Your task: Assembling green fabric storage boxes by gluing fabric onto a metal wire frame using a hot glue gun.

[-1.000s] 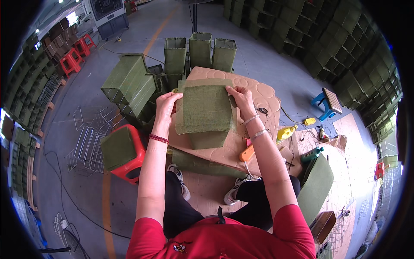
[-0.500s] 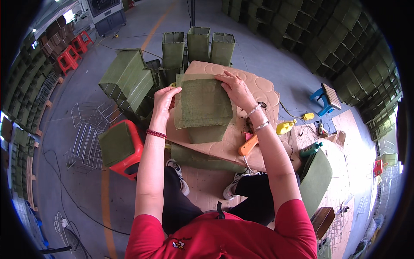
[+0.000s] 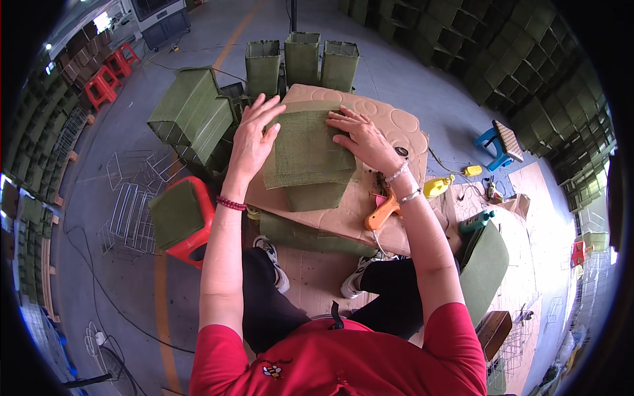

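A green mesh fabric sheet lies over another green piece on the cardboard-topped work table. My left hand hovers at the sheet's left edge, fingers spread, holding nothing. Across its upper right corner rests my right hand, fingers stretched out over the fabric. An orange glue gun lies on the cardboard next to my right forearm, which hides part of it.
Green fabric-covered boxes stand behind the table, with a larger one at left. A red stool holds green sheets beside bare wire frames. Rightward are a yellow bottle, a teal bottle and a blue stool.
My left hand has let go of the sheet's edge and opened. The fabric now lies lower on the pieces beneath. My right hand has flattened over its corner.
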`<state>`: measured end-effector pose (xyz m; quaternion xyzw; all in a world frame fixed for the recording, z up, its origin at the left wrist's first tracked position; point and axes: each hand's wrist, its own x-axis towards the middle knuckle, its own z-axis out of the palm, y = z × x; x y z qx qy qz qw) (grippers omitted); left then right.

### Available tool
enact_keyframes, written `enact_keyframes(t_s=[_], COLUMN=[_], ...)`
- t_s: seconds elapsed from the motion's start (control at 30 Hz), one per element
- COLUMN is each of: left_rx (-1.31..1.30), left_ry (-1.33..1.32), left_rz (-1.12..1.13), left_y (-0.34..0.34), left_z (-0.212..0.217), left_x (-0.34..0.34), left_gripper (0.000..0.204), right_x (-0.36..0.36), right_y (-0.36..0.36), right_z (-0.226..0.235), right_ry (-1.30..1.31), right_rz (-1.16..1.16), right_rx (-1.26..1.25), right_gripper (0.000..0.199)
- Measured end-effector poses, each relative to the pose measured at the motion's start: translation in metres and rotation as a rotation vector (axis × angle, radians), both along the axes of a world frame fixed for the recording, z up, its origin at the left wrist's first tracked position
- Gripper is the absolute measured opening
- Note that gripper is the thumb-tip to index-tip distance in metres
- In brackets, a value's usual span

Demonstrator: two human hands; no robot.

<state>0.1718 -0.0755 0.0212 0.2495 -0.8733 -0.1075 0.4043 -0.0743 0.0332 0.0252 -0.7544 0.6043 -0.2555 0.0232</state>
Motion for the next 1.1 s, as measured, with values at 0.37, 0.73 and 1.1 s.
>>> enact_keyframes(t_s=[0.37, 0.73, 1.1], left_rx=[0.019, 0.022, 0.026], left_ry=[-0.558, -0.566, -0.556], left_rz=[-0.054, 0.007, 0.014], left_y=[-0.028, -0.020, -0.024], left_z=[0.007, 0.000, -0.006], left_x=[-0.054, -0.050, -0.050], left_gripper=[0.060, 0.065, 0.064], right_x=[0.005, 0.034, 0.045], right_y=[0.025, 0.086, 0.088], right_z=[-0.002, -0.046, -0.056], right_ry=[-0.183, -1.399, -1.408], right_rz=[0.012, -0.210, -0.155], right_rx=[-0.213, 0.219, 0.061], right_gripper=[0.035, 0.033, 0.017])
